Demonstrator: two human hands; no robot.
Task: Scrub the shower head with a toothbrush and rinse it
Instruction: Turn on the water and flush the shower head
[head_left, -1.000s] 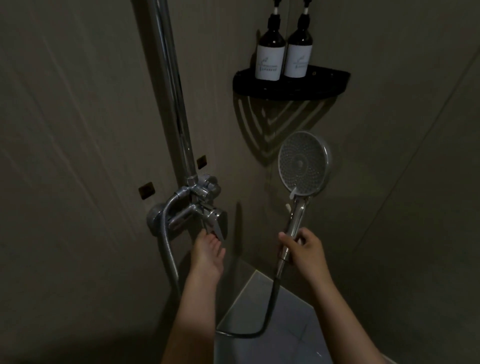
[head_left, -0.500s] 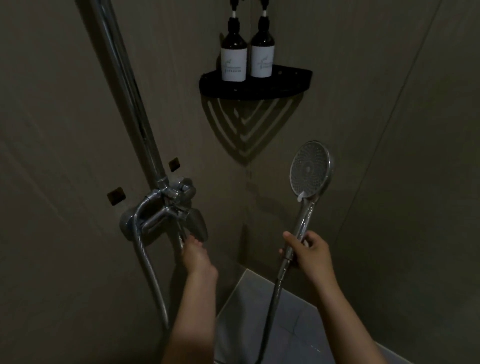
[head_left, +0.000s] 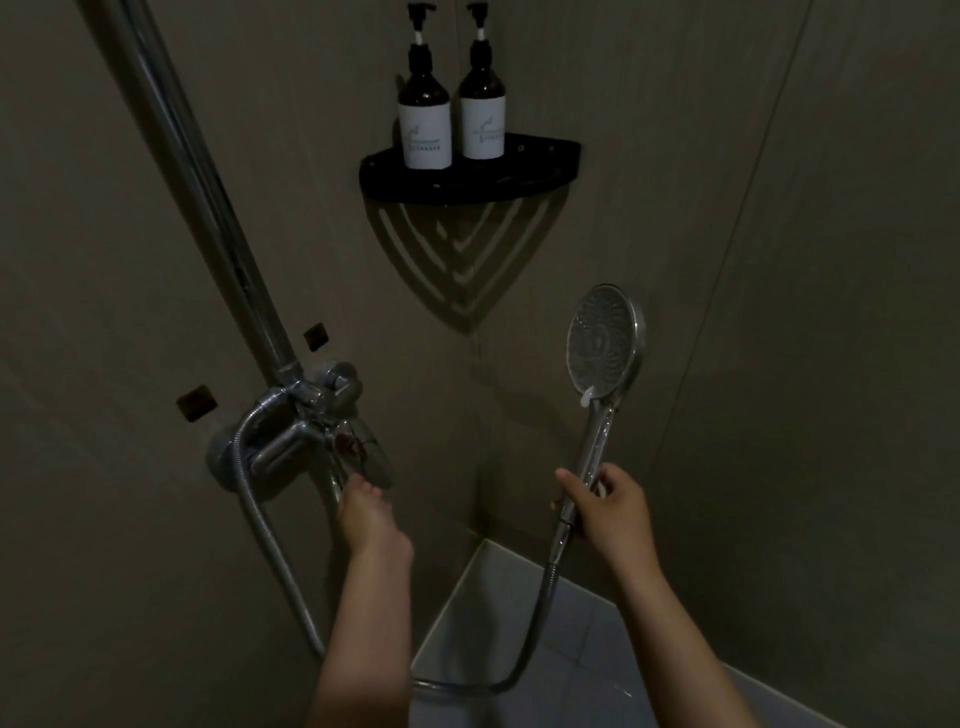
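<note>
Dim shower corner, grey-brown wall tiles. Right hand (head_left: 605, 512) grips the chrome handle below the shower head (head_left: 602, 345), fingers and thumb curled round it; the head stands upright, held out in the air near the right wall, its round nozzle face turned left and toward the camera. Metal hose (head_left: 524, 618) drops from the handle, loops low and runs left behind the left forearm. Left hand (head_left: 371, 519) reaches up to the mixer tap (head_left: 306, 441), fingers extended, tips touching the underside of the lever (head_left: 371, 457); nothing is clasped in it. Chrome riser pipe (head_left: 208, 182) climbs from the tap toward the upper left. Above, a black corner shelf (head_left: 540, 166) carries two dark pump bottles (head_left: 424, 119) side by side, each with a white label bearing a small emblem and lines of print too small to read. No brand legible anywhere.
</note>
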